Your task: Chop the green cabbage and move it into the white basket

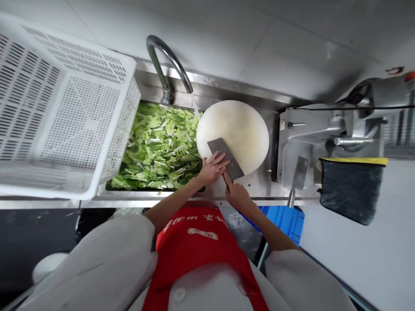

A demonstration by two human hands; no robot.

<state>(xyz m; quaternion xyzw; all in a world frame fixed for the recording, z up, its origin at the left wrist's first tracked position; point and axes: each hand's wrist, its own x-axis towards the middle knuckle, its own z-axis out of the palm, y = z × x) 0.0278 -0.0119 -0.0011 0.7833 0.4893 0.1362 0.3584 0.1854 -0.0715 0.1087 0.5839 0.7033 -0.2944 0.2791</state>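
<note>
A wide-bladed cleaver [229,156] lies tilted over the front left part of a round white cutting board [248,129]. My right hand [239,195] is wrapped around its handle near the board's front edge. The fingers of my left hand [212,169] are spread out on the blade, close to the handle end. To the left of the board, a sink full of cut leafy greens [162,147] sits under a curved faucet [171,58], and water runs from its spout. On the board's surface there is a faint yellowish stain.
A large white plastic basket [87,103] stands left of the sink. On the right is a metal slicing machine [330,125] with a second cleaver [300,172] beside it and a dark cloth [352,188] with a yellow edge. Below the counter is a blue crate [288,222].
</note>
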